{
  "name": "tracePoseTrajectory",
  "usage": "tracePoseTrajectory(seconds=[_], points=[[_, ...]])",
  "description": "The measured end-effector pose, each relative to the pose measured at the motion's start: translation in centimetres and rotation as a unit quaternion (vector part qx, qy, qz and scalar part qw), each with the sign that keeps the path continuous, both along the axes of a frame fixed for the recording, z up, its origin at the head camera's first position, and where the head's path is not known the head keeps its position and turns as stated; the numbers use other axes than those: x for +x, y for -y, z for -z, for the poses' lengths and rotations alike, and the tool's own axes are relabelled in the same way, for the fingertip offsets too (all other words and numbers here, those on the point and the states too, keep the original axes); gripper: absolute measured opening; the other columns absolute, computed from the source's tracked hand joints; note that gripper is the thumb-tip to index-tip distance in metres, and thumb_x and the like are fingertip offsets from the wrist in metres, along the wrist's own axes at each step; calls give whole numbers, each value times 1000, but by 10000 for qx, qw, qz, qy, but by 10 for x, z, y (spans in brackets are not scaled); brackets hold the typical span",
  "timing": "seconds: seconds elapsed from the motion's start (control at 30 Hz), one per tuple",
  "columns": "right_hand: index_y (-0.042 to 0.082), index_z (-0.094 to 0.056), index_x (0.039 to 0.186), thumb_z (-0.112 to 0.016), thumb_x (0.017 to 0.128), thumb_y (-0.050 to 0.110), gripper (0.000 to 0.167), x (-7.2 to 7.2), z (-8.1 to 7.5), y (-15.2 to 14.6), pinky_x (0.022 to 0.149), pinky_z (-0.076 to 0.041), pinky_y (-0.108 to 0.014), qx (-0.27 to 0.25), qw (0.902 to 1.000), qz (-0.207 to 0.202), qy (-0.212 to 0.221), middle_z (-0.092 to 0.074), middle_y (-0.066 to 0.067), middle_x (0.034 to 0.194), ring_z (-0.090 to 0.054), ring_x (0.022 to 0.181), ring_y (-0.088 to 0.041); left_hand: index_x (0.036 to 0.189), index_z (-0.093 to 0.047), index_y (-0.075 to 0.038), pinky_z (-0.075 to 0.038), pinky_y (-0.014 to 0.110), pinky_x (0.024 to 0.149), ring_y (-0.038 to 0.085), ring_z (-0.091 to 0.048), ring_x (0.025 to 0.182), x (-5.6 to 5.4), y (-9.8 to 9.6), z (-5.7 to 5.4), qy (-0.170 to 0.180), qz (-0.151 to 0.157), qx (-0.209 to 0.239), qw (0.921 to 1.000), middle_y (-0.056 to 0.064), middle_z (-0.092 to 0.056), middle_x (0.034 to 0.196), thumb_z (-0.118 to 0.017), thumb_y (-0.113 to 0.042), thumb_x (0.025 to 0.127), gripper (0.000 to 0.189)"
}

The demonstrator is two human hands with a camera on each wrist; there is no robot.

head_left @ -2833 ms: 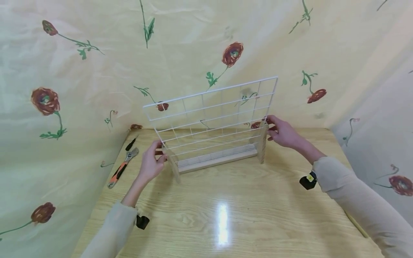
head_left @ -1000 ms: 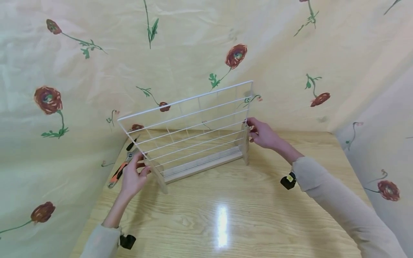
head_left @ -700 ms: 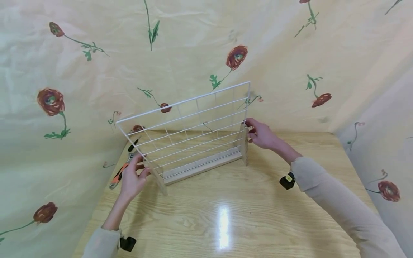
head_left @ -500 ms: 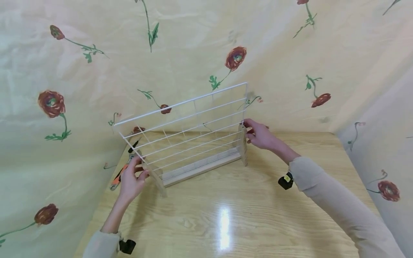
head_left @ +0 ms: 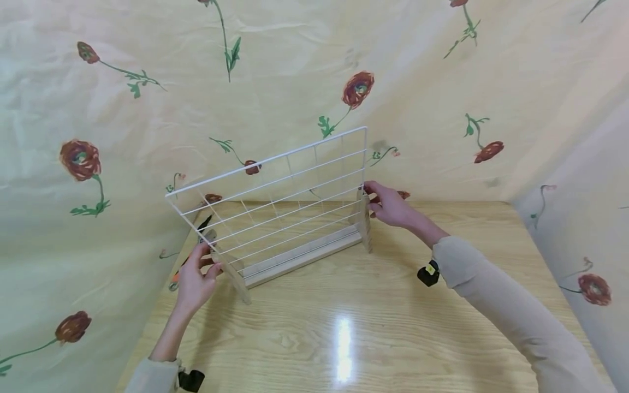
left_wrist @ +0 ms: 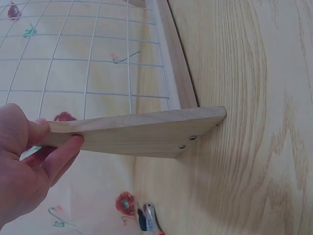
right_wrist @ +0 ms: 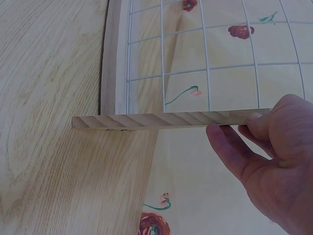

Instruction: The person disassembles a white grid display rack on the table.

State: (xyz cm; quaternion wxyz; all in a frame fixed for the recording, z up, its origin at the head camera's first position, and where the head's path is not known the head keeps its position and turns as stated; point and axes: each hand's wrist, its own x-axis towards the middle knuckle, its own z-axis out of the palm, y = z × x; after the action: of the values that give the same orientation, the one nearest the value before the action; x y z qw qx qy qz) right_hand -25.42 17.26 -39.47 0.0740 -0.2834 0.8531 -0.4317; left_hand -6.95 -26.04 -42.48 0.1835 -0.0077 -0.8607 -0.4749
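A rack with a white wire grid panel point(head_left: 267, 161) stands tilted on the table, held at both ends. Its wooden base bar point(head_left: 304, 257) runs along the bottom between two wooden side pieces. My left hand point(head_left: 194, 281) pinches the upper end of the left side piece point(left_wrist: 132, 134), thumb on one face and fingers on the other. Two metal screw heads point(left_wrist: 192, 138) show low on that piece. At the opposite end, my right hand point(head_left: 390, 206) grips the top of the right side piece point(right_wrist: 166, 120) between thumb and fingers.
An adjustable wrench point(head_left: 210, 236) with orange and black handle lies at the table's left edge, partly hidden behind my left hand. Beside it is a slim black tool point(head_left: 204, 224). Flower-patterned cloth point(head_left: 295, 71) rises behind the wooden table point(head_left: 393, 327) and at its sides.
Both hands have shifted the rack to the left and somewhat nearer, its left end now overlapping the wrench in view. The grip on each side piece stays the same.
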Motion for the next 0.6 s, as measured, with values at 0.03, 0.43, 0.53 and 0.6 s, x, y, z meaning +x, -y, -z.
tracePoseTrajectory(seconds=[0.03, 0.43, 0.53, 0.6], points=[[-9, -41, 139, -47, 96, -15, 44, 0, 0, 1, 73, -61, -39, -4, 10000, -17, 12, -49, -33, 133, -61, 107, -47, 127, -54, 5, -58, 17, 69, 49, -65, 94, 0, 0, 0, 17, -23, -5, 10000, 31, -60, 113, -60, 26, 82, 49], [-8, -39, 141, -47, 96, -15, 46, 3, 2, 8, 78, -60, -46, 33, 9999, -88, 124, -48, -32, 135, -59, 110, -47, 129, -50, 9, -58, 18, 72, 51, -62, 97, 9, 5, 0, 194, -6, 431, 9989, 34, -56, 116, -58, 27, 83, 50], [-9, -40, 141, -48, 96, -15, 46, 5, 2, 9, 77, -61, -45, -1, 9999, -111, 71, -49, -31, 134, -60, 109, -47, 128, -52, 8, -57, 17, 71, 50, -62, 97, 11, 7, -1, 211, -55, 396, 9990, 33, -56, 116, -57, 27, 83, 49], [-9, -41, 140, -48, 95, -16, 46, 5, 2, 10, 76, -61, -44, -18, 9999, -124, 16, -50, -31, 133, -61, 108, -46, 128, -52, 7, -57, 16, 72, 49, -63, 96, 12, 8, 0, 221, -102, 351, 9991, 33, -57, 117, -57, 28, 83, 50]])
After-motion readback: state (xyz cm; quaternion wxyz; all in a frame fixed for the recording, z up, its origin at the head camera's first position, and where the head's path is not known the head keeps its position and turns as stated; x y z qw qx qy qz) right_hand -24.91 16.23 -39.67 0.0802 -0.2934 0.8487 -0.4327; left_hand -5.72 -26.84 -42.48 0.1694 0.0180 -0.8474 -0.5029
